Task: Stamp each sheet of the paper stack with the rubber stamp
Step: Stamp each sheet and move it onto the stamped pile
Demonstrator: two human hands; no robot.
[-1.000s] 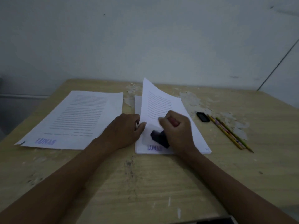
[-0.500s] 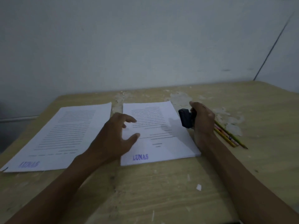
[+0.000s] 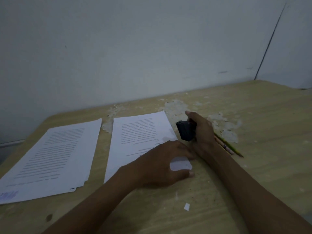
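Grey-white wall (image 3: pixel 135 48) stood behind a worn wooden table (image 3: pixel 253 166), its veneer flaked near the far edge. Stamped pile of sheets (image 3: pixel 55 154) lay at the table's left, a blurred purple stamp mark (image 3: pixel 9 195) at its near corner. Paper stack (image 3: pixel 138 137) lay just right of that pile, printed side up. Left hand (image 3: pixel 162 166) rested on the stack's near right corner, fingers spread and fairly straight, thumb at the edge, gripping nothing. Right hand (image 3: pixel 200 127), just beyond the stack's right edge, grasped the black rubber stamp (image 3: pixel 185 130), lifted clear of the paper. Pencils (image 3: pixel 228 147) lay beneath that wrist. Paper scrap (image 3: pixel 186 206) lay nearer.
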